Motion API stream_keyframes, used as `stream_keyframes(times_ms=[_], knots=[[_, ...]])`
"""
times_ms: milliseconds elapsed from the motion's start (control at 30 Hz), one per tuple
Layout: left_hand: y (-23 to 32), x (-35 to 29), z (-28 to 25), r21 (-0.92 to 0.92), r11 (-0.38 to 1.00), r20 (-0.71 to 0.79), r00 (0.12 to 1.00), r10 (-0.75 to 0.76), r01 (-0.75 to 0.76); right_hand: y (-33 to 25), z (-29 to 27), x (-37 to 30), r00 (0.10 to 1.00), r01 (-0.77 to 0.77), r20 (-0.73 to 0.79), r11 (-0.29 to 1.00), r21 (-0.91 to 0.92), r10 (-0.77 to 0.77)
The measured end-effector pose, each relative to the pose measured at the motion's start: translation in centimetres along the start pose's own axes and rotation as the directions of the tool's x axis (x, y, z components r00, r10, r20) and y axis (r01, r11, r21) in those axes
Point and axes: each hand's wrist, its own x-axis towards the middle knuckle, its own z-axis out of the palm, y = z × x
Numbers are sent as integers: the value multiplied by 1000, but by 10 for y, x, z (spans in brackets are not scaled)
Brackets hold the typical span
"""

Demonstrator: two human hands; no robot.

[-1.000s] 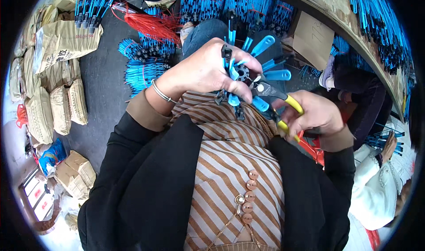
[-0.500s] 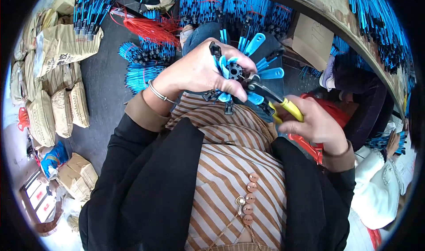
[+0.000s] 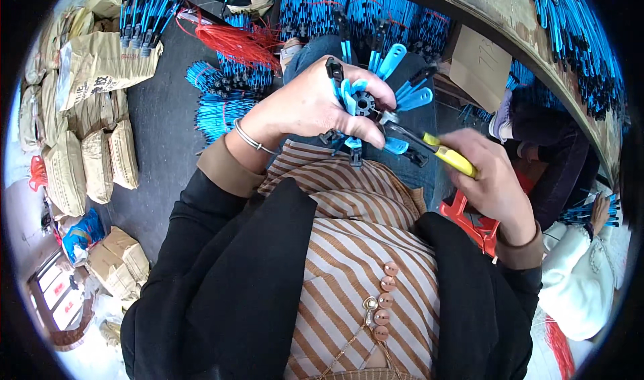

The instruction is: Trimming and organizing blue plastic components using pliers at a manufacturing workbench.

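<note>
My left hand (image 3: 315,105) is closed round a black hub (image 3: 364,103) with blue plastic blades and black clips fanning out from it. Its thumb lies across the near side of the hub. My right hand (image 3: 486,172) grips yellow-handled pliers (image 3: 453,160). Their metal head sits against the hub's right side, by my left fingertips; whether the jaws are closed on a part cannot be made out. Blue paddle-shaped blades (image 3: 417,99) stick out to the right and far side.
Bundles of blue rods (image 3: 225,115) lie on the floor beyond my left arm. A wooden table edge (image 3: 483,8) curves across the far right, over a cardboard box (image 3: 479,65). Sacks (image 3: 84,162) are piled at left. Red plastic (image 3: 469,222) lies below my right hand; another person's hand (image 3: 599,212) shows at right.
The whole view has shifted slightly. My right hand has turned a little, and the pliers' handles look closer together. My left hand keeps its hold on the hub.
</note>
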Motion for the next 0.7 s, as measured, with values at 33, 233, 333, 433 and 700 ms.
stream_keyframes(times_ms=[33, 233, 333, 433, 700], knots=[[-2, 0, 0, -14, 1000, 11, 1000, 27, -27, 0, -2, 0, 999, -38, -9, 999, -32, 38], [3, 4, 2, 4, 998, 64, 996, 62, -63, 74, -20, 44, 791, -51, 560, 887, 459, -245], [1, -4, 2, -18, 1000, -30, 1000, 0, -1, 47, -10, 34, 895, 349, 251, 929, 121, -369], [2, -6, 6, -63, 997, -101, 994, -46, 40, 25, 4, 14, 810, 538, -44, 771, -341, -584], [7, -3, 10, 8, 999, -106, 994, -41, 42, 20, 18, 7, 747, 234, -231, 571, -787, -624]])
